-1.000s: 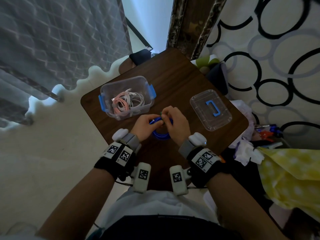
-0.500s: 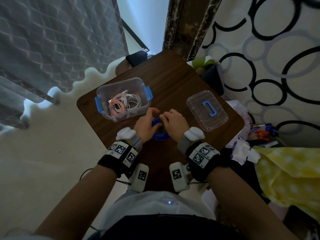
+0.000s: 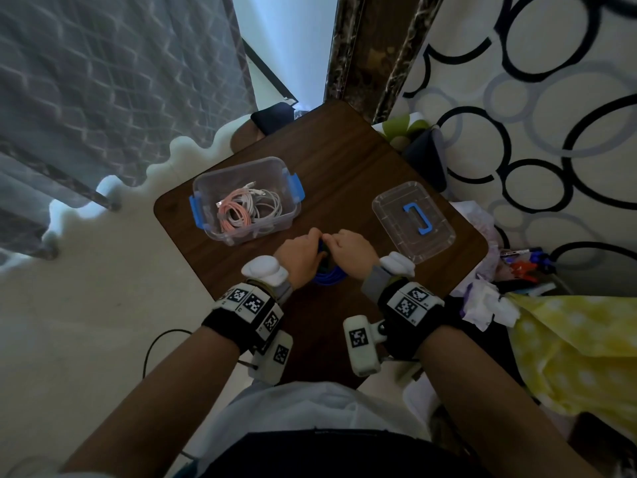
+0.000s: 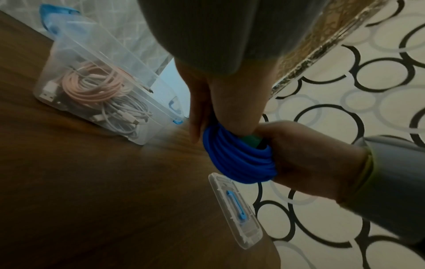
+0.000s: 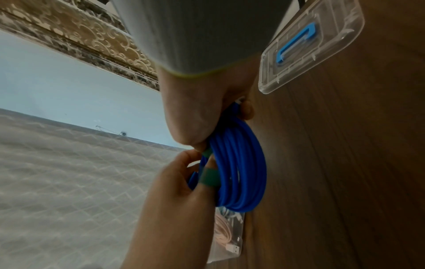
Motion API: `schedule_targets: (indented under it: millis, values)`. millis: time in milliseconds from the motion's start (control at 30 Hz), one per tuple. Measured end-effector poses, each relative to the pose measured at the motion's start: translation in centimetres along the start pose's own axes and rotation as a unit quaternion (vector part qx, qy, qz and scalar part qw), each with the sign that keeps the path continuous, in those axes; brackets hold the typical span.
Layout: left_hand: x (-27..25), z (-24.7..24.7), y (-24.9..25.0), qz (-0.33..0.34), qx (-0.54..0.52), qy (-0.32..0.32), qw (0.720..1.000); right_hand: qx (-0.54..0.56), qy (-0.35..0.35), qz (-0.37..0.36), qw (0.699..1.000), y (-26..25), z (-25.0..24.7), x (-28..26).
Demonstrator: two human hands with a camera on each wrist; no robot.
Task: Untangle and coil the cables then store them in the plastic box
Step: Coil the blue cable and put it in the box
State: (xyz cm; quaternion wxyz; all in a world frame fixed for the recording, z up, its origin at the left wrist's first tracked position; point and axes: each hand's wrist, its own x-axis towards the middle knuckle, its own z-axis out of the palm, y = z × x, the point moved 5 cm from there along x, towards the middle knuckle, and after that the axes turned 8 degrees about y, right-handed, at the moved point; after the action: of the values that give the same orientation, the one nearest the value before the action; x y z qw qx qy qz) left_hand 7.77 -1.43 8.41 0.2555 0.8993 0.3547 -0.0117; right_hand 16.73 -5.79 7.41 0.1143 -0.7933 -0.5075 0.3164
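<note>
On the left of the dark wooden table (image 3: pixel 344 160), the clear plastic box (image 3: pixel 210 182) with blue latches is sitting open, holding coiled pink cable (image 3: pixel 234 215) and white cable (image 3: pixel 269 205). Just right of it, the left hand (image 3: pixel 300 257) is curling its fingers around the blue cable (image 4: pixel 239 160), a smooth rubbery coil of stacked loops bound with a green band (image 5: pixel 209 177). The right hand (image 3: pixel 351 251) is gripping the coil's opposite side, knuckles up. The coil is standing on edge above the table. Further right, the clear lid (image 3: pixel 413 222) is lying flat.
</note>
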Motion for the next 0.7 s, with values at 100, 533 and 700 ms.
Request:
schedule_targets:
  millis: [100,533,700]
  values:
    - [-0.1,0.3,0.2,-0.002,-0.001,-0.018,1.0,0.014,-0.005,0.019,1.0,0.3,-0.2,-0.3]
    - [0.5,-0.1,-1.4,-0.101,-0.298,-0.008,0.949,0.173,0.085,-0.013,0.981,2.1,-1.5,-1.2]
    - [0.5,0.9,-2.7,-0.155,-0.352,-0.07,0.92,0.05,0.118,-0.198,0.972,0.1,-2.5,-2.6]
